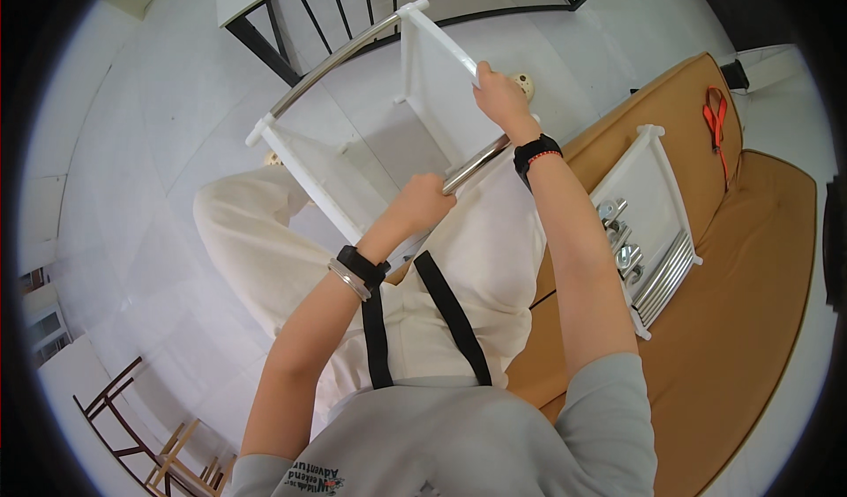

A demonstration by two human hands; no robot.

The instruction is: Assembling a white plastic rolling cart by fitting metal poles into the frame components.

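Note:
Between my knees stands a partly joined rack of two white plastic shelf panels, linked by chrome tubes. The left panel point(309, 172) and the right panel point(441, 49) face each other, with the far tube point(335, 63) running between their far corners. My left hand point(423, 204) is closed round the near tube point(477, 164), close to the left panel. My right hand point(503, 100) grips the rim of the right panel, its fingertips partly hidden behind the edge. The near tube's far end meets the right panel below my right wrist; the joint itself is hidden.
On the brown sofa point(750, 303) at my right lies another white panel point(648, 188) bearing several chrome tubes point(666, 278) and small metal parts point(628, 257). A red strap point(716, 127) rests farther back. A black-framed table point(256, 34) stands ahead; wooden chairs point(181, 453) are at lower left.

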